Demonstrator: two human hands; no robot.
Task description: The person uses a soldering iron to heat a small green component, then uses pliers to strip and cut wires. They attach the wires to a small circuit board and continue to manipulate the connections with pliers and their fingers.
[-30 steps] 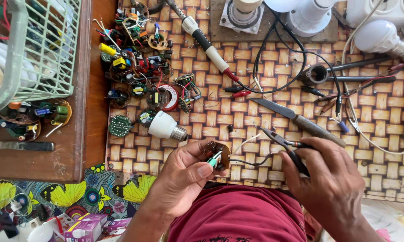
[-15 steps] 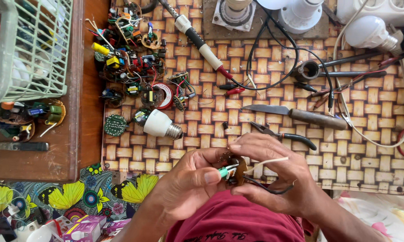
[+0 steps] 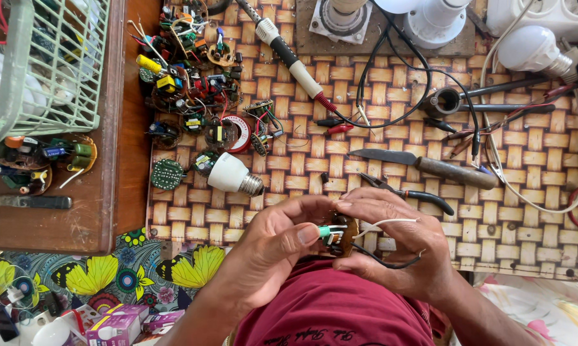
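Both hands meet over my lap at the near edge of a woven mat (image 3: 379, 160). My left hand (image 3: 273, 247) pinches a small round circuit board (image 3: 336, 234) that carries a green part. My right hand (image 3: 398, 247) closes on the same board from the right, fingers curled over its top. A white wire (image 3: 385, 223) and a black wire (image 3: 391, 264) trail from the board across my right fingers. Black-handled pliers (image 3: 407, 192) lie on the mat just beyond my right hand.
A white bulb (image 3: 234, 176) lies left of the hands, with a heap of small electronic parts (image 3: 193, 83) behind it. A knife (image 3: 430, 165), a soldering iron (image 3: 289, 54), cables and lamp sockets fill the mat. A green wire basket (image 3: 52, 64) stands at far left.
My right hand left the pliers on the mat and came left onto the board held by my left hand. Both hands now hold it together, slightly lower.
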